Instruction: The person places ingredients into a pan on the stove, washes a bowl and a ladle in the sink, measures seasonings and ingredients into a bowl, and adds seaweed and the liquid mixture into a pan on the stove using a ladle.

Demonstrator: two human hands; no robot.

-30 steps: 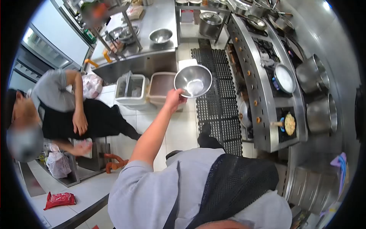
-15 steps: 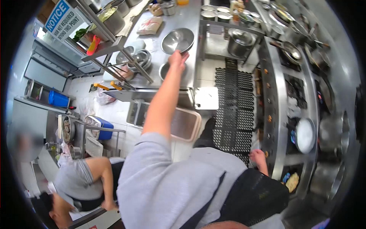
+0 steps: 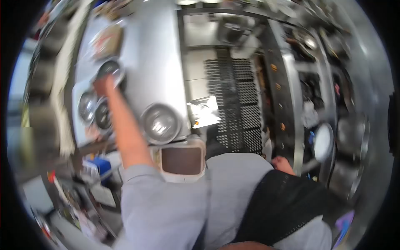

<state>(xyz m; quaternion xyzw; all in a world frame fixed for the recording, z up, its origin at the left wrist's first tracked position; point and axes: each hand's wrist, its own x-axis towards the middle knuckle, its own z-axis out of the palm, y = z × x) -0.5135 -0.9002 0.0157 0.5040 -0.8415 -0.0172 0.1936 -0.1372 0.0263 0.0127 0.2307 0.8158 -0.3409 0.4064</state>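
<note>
My left hand (image 3: 103, 85), blurred by motion, reaches out at the far left of the counter. Its fingers appear closed on the near rim of a metal bowl (image 3: 111, 66), which looks tilted. Just below are two smaller metal bowls, one (image 3: 87, 107) at the left and a darker one (image 3: 103, 113) beside it. A wide metal bowl (image 3: 160, 123) rests near the counter's front corner, right of my forearm. My right hand (image 3: 283, 165) hangs low beside the stove front, with its fingers curled and nothing visible in them.
A plastic-wrapped package (image 3: 107, 41) lies on the steel counter (image 3: 160, 54). Below the counter's front edge is a tub with brown contents (image 3: 181, 161). Black perforated mats (image 3: 235, 104) cover the aisle floor. Along the right, the stove carries a white round pan (image 3: 323, 142) and other pans.
My view has turned and shifted. My left hand has moved left across the counter with the metal bowl, towards the smaller bowls. My right hand stays low by the stove. The co-worker has left the view.
</note>
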